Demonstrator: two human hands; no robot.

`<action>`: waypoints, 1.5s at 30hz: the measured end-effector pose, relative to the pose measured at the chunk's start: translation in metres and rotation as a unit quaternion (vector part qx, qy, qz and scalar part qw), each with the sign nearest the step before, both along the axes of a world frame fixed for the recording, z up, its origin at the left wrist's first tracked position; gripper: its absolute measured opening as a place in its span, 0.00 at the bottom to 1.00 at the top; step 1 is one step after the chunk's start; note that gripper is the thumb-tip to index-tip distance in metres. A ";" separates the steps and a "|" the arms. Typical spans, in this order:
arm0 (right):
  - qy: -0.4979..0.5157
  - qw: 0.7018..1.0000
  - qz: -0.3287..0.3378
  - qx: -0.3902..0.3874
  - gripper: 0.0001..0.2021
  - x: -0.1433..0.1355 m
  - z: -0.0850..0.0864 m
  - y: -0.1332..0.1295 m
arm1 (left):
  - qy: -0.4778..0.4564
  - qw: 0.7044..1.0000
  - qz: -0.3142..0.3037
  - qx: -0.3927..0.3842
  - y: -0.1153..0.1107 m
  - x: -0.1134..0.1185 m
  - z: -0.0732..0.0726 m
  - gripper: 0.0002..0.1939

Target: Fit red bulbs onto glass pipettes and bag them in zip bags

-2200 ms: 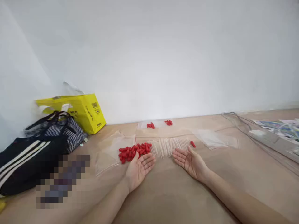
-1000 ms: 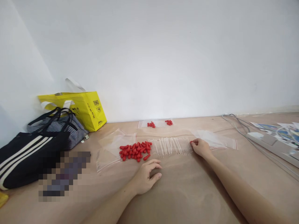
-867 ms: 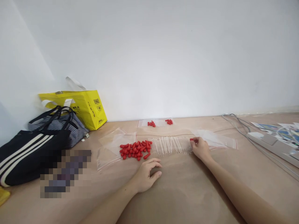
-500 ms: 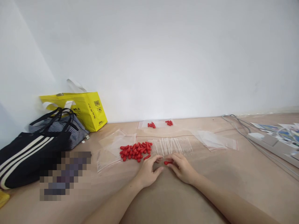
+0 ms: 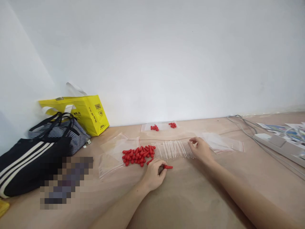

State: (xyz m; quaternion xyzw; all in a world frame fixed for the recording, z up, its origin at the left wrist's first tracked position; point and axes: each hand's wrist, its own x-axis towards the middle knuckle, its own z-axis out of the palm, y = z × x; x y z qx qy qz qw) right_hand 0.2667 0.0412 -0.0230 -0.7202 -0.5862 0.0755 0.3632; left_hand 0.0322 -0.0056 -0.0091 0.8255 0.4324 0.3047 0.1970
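My left hand [image 5: 155, 173] is closed, with thumb and forefinger pinching a red rubber dropper bulb [image 5: 169, 167] whose narrow neck points right. My right hand [image 5: 201, 149] reaches over the right end of a row of thin clear dropper tubes [image 5: 171, 149]. Its thumb and forefinger are curved and apart at the outermost tubes; no lifted tube shows in them. A heap of red bulbs [image 5: 138, 154] lies left of the row. One loose red bulb [image 5: 150, 161] rests just behind my left knuckles.
Clear zip bags lie at the left [image 5: 109, 162] and right [image 5: 216, 141]. Another bag [image 5: 163, 127] near the wall bears two small groups of red bulbs. A yellow bag [image 5: 92, 114] and a black striped bag [image 5: 30, 162] stand left. A white power strip [image 5: 278, 146] with cables lies right.
My right hand has let go of the red bulb and moved right and away from me to the end of the tube row. My left hand now holds the bulb.
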 end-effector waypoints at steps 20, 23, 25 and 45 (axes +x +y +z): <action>-0.023 0.982 -0.015 -0.185 0.13 0.039 -0.015 0.046 | -0.009 0.999 0.027 -0.016 0.001 0.000 -0.002 0.03; -0.026 0.982 -0.017 -0.184 0.12 0.038 -0.018 0.048 | -0.009 1.000 0.029 -0.005 0.001 -0.001 -0.002 0.02; -0.025 0.983 -0.017 -0.181 0.12 0.038 -0.018 0.048 | -0.012 1.000 0.029 0.001 0.001 -0.002 -0.002 0.02; -0.047 0.929 0.350 0.106 0.09 -0.045 -0.012 -0.050 | 0.002 1.000 0.029 0.012 0.000 -0.005 -0.002 0.04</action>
